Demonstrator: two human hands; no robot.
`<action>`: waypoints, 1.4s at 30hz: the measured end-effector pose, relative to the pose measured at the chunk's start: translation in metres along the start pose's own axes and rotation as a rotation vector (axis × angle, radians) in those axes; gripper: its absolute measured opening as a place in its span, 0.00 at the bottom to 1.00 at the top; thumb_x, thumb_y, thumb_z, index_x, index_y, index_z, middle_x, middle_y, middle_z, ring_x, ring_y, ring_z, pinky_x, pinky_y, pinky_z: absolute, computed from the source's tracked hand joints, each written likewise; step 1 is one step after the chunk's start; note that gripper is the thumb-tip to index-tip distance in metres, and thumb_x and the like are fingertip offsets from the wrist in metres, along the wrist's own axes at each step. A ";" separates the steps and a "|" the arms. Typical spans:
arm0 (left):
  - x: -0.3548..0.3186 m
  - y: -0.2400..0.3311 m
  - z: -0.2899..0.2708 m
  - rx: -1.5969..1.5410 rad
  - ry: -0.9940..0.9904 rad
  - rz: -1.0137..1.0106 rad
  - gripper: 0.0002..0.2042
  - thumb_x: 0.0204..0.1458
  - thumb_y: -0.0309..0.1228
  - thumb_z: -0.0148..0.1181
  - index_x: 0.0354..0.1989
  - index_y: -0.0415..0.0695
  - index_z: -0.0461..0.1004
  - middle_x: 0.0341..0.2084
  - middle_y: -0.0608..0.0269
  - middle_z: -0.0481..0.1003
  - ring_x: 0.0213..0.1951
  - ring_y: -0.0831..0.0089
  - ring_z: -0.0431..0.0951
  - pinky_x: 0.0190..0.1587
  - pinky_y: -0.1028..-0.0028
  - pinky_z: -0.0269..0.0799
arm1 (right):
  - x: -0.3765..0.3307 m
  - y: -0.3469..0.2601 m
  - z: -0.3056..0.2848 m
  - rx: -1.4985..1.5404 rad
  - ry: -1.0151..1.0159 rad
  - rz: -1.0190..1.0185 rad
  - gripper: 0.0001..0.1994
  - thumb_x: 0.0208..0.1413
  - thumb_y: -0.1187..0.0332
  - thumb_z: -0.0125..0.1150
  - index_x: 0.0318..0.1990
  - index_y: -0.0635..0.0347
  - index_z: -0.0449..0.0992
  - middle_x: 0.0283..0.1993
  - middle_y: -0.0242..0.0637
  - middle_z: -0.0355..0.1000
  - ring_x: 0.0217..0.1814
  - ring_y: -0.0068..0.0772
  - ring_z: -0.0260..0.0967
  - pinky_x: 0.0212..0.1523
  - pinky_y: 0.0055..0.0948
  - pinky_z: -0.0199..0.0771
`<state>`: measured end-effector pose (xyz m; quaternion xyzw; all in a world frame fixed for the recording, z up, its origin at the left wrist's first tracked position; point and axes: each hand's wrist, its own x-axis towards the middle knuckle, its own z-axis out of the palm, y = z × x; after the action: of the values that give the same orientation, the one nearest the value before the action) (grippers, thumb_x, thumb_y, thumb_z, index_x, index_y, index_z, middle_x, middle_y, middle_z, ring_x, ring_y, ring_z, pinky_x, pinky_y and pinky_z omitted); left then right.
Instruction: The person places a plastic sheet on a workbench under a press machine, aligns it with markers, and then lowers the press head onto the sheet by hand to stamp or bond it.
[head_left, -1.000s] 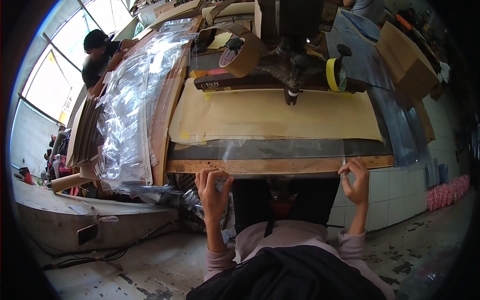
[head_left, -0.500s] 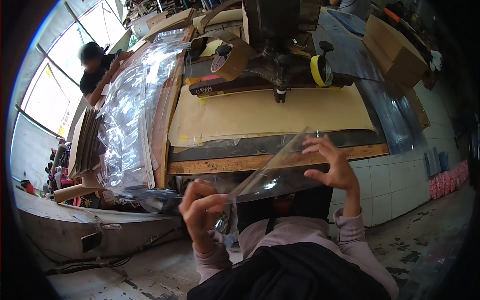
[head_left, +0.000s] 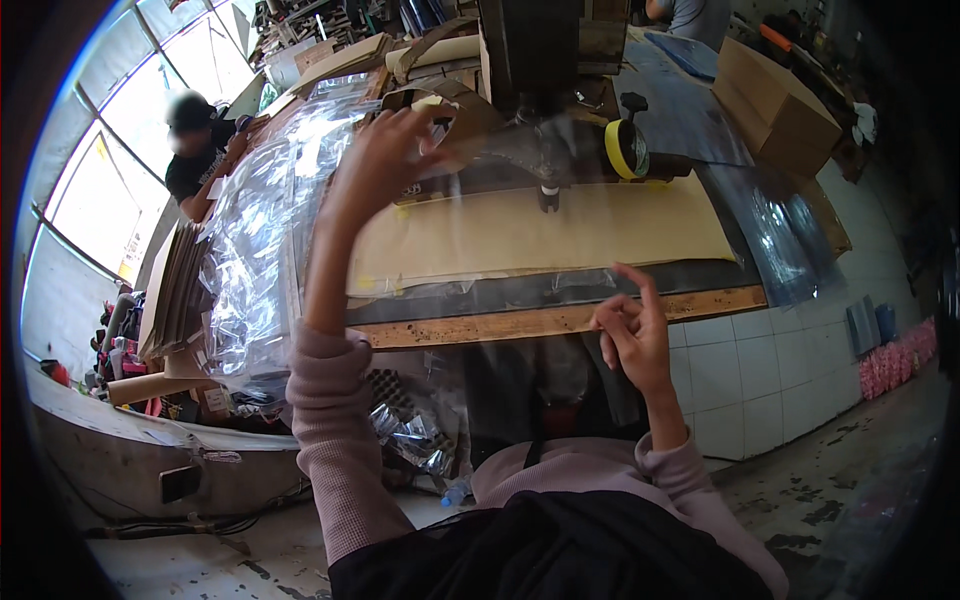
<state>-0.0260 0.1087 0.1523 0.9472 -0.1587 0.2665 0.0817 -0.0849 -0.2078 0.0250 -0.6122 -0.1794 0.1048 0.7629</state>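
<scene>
My left hand (head_left: 395, 150) is raised over the far left of the work table, its fingers bent round the edge of a clear plastic sheet. The sheet (head_left: 480, 215) is hard to see; it shows as a smeared haze in front of the tan board (head_left: 600, 225). Near the table's wooden front edge (head_left: 540, 325), my right hand (head_left: 637, 335) is lower, its index finger stretched up and the others loosely bent. Nothing shows clearly in it. Behind the left hand a roll of brown tape (head_left: 465, 125) is partly hidden.
A dark machine column (head_left: 530, 60) with a forked foot stands over the board. Yellow tape (head_left: 626, 150) hangs at its right. Shiny clear plastic sheets (head_left: 255, 250) are heaped at left, beside another person (head_left: 195, 150). At right are a cardboard box (head_left: 775, 105) and bluish sheets (head_left: 785, 230).
My left hand has swung up and away from me over the table with the sheet. My right hand has moved slightly down and left, its spread fingers now more bent.
</scene>
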 end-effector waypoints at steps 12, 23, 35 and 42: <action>-0.111 0.155 0.143 -0.033 -0.313 0.057 0.32 0.54 0.56 0.46 0.65 0.55 0.55 0.66 0.44 0.45 0.67 0.44 0.43 0.62 0.39 0.40 | -0.035 0.007 -0.055 -0.373 0.109 0.330 0.20 0.59 0.75 0.49 0.60 0.56 0.65 0.20 0.32 0.67 0.11 0.13 0.57 0.09 0.17 0.52; -0.083 0.114 0.159 -0.174 -0.354 -0.050 0.34 0.58 0.53 0.41 0.65 0.40 0.50 0.64 0.30 0.43 0.67 0.42 0.42 0.64 0.45 0.40 | -0.002 0.014 -0.054 -0.382 0.122 0.314 0.18 0.61 0.71 0.49 0.59 0.59 0.67 0.19 0.30 0.64 0.10 0.13 0.56 0.10 0.18 0.54; -0.069 0.101 0.155 -0.128 -0.427 -0.190 0.24 0.60 0.49 0.37 0.65 0.63 0.53 0.67 0.51 0.43 0.67 0.39 0.35 0.53 0.23 0.30 | 0.015 0.010 -0.050 -0.606 0.112 0.304 0.20 0.60 0.69 0.51 0.60 0.56 0.65 0.12 0.30 0.61 0.08 0.17 0.56 0.11 0.23 0.59; -0.079 0.086 0.167 -0.100 -0.251 -0.217 0.25 0.57 0.51 0.42 0.64 0.68 0.55 0.66 0.47 0.44 0.67 0.38 0.37 0.53 0.24 0.34 | 0.020 0.008 -0.048 -0.669 0.087 0.353 0.23 0.60 0.67 0.52 0.63 0.54 0.61 0.11 0.31 0.60 0.08 0.19 0.57 0.11 0.26 0.62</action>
<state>-0.0394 0.0086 -0.0247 0.9793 -0.0774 0.1273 0.1368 -0.0471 -0.2416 0.0108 -0.8528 -0.0630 0.1441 0.4981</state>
